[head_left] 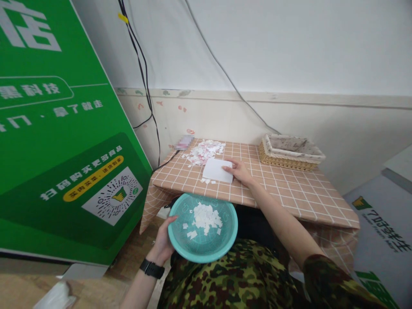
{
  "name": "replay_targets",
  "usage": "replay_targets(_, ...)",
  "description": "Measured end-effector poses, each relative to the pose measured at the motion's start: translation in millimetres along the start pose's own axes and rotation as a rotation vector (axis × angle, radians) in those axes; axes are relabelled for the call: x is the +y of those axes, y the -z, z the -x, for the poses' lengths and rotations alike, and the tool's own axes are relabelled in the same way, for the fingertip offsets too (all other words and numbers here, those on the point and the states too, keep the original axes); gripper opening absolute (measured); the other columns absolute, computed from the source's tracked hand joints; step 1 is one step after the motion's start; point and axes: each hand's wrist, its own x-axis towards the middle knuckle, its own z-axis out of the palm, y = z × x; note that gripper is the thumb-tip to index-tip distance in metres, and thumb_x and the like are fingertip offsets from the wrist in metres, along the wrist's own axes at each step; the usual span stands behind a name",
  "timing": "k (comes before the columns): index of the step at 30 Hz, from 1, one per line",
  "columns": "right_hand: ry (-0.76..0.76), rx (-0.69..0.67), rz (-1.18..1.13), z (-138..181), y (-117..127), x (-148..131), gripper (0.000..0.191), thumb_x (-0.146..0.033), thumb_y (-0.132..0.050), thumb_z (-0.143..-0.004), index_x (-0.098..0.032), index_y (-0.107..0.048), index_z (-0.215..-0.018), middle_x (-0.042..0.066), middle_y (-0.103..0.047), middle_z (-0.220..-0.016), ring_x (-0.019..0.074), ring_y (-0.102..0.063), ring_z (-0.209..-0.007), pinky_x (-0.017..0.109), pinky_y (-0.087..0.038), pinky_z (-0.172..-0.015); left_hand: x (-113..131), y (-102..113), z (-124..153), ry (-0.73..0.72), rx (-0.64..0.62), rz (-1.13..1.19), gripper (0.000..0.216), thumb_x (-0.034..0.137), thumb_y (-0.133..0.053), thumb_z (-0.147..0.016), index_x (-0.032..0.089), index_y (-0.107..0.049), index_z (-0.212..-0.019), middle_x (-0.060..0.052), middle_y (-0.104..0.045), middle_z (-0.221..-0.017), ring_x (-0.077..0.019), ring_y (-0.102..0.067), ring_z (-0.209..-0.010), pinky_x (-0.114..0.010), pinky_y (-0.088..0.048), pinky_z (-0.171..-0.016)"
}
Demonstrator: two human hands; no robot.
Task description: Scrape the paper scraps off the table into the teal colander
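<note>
My left hand [165, 240] grips the left rim of a teal plastic colander [227, 231], held in front of me just below the table's edge. Inside it lies a heap of small white paper scraps [206, 216]. Over the table, my right hand [238, 170] pinches a flat white card-like sheet [217, 170] with rounded corners, thumb on top. A few white scraps [207, 181] lie at the sheet's near edge. Behind it spreads a larger pile of white and pinkish paper scraps [206, 151] on the checked tablecloth.
The table has a brown checked cloth [283, 184]. A lined wicker basket [289, 161] sits at its back right. A blurred flat object [184, 142] lies at the back left corner, with a black cable. A green printed panel [64, 141] stands left; a grey panel [383, 214] stands right.
</note>
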Motion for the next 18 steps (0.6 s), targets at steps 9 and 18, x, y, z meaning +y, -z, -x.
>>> replay_targets(9,0.053,-0.053,-0.023,-2,-9,-1,0.048,-0.043,-0.065,-0.072,-0.018,-0.06,-0.113,0.009,-0.066,-0.099,0.0193,-0.063,-0.08,0.03,-0.053,-0.064,6,4,0,-0.024,0.012,0.005,0.024,0.022,-0.062,-0.073,0.01,-0.067,-0.092,-0.011,-0.073,-0.085,-0.0249,-0.067,-0.078,-0.039,-0.052,-0.076)
replay_targets(18,-0.017,-0.294,-0.086,9,-12,-12,0.051,-0.039,-0.07,-0.066,-0.016,-0.06,-0.11,0.008,-0.067,-0.093,0.0181,-0.062,-0.074,0.027,-0.052,-0.059,7,8,-2,-0.026,0.03,0.017,0.019,0.022,-0.064,-0.072,0.01,-0.067,-0.086,-0.01,-0.073,-0.08,-0.0236,-0.067,-0.072,-0.036,-0.051,-0.074)
